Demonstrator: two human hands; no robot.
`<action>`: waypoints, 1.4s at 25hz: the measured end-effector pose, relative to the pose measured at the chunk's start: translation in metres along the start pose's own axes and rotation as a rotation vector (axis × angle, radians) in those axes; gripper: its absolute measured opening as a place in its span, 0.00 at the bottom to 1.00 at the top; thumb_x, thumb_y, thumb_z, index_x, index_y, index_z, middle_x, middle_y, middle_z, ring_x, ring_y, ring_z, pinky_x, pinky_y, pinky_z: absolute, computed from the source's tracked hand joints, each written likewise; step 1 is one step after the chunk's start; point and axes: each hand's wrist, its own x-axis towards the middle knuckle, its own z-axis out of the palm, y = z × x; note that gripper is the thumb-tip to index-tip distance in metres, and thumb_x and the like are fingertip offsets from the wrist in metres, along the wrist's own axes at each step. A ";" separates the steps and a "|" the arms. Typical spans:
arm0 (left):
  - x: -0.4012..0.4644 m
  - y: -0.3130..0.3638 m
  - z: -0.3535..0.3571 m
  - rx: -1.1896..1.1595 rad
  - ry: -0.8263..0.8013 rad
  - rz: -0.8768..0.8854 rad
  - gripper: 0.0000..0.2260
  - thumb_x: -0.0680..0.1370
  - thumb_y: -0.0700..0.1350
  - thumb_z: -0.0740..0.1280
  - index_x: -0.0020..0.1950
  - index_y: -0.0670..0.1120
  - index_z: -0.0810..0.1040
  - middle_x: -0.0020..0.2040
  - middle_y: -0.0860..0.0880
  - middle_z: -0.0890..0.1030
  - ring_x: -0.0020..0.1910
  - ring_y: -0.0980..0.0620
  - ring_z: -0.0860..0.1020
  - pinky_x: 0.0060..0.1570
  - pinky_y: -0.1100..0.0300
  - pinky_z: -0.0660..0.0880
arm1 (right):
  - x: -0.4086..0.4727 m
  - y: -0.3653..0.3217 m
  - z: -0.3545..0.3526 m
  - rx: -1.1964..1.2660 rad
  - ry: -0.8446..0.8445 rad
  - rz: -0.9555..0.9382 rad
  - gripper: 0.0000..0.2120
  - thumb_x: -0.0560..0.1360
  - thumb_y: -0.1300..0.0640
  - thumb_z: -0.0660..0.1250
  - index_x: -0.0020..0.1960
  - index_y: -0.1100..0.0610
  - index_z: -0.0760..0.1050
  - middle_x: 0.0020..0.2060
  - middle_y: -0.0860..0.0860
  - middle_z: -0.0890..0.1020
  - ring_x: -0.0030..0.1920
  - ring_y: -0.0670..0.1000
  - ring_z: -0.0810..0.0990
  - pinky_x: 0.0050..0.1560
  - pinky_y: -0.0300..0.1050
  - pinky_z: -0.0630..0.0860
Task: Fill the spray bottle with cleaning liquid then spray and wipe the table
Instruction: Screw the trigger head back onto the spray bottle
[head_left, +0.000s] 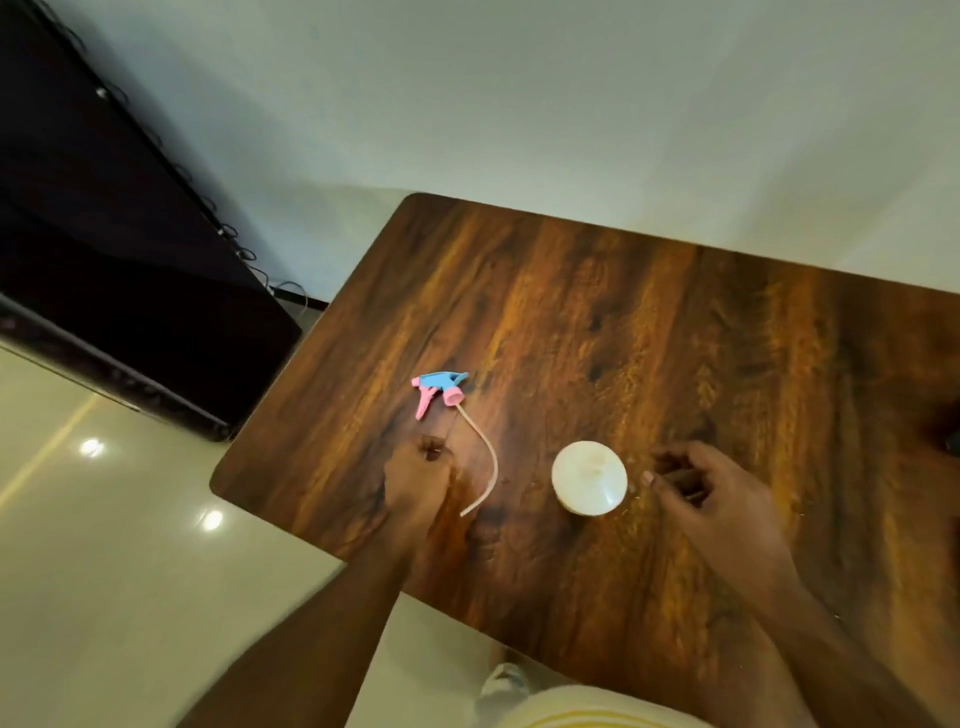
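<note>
The spray head (439, 389) lay on the wooden table (675, 338), close to the left edge and well away from the far corners. It was blue on top with a pink trigger and a pink screw collar. Its thin pale tube (485, 457) curled back across the wood toward the near edge. The head was off the bottle, most likely so that liquid could be poured in through the open neck.

The person's left hand (418, 475) rested on the table just beside the tube, a little nearer than the spray head. Its fingers were curled in loosely and nothing could be seen in them. It looked as if it had only just put the head down, but that is a guess.

To the right of the tube stood the white spray bottle (589, 478), seen from above as a round pale shape. It stood upright near the near edge, between the two hands, and neither hand touched it. Whether any liquid was inside could not be told.

The right hand (696, 480) hovered just beside the bottle. Its fingers were bent and partly spread, holding nothing, as if ready to steady the bottle.

No cleaning liquid or cloth showed clearly. A dark thing (953, 441) sat at the right edge, cut off.
</note>
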 end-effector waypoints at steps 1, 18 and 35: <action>0.013 0.008 -0.002 0.063 0.054 -0.031 0.08 0.76 0.50 0.69 0.54 0.50 0.81 0.49 0.48 0.84 0.44 0.51 0.82 0.49 0.54 0.81 | -0.005 -0.007 0.001 0.013 -0.007 0.000 0.11 0.73 0.57 0.75 0.54 0.49 0.80 0.44 0.38 0.81 0.41 0.40 0.80 0.38 0.24 0.74; 0.076 0.092 0.024 0.087 -0.014 0.107 0.20 0.75 0.61 0.70 0.58 0.48 0.80 0.49 0.52 0.82 0.44 0.53 0.81 0.48 0.65 0.77 | -0.082 -0.015 -0.003 0.141 0.130 0.227 0.12 0.71 0.53 0.75 0.49 0.38 0.80 0.44 0.39 0.85 0.38 0.44 0.84 0.36 0.32 0.77; -0.087 0.218 0.002 -0.048 -0.956 1.033 0.10 0.76 0.50 0.72 0.52 0.46 0.84 0.34 0.59 0.80 0.30 0.62 0.73 0.28 0.72 0.66 | -0.024 -0.087 -0.030 0.922 0.071 0.282 0.23 0.67 0.48 0.72 0.59 0.57 0.80 0.45 0.53 0.84 0.44 0.52 0.78 0.42 0.46 0.71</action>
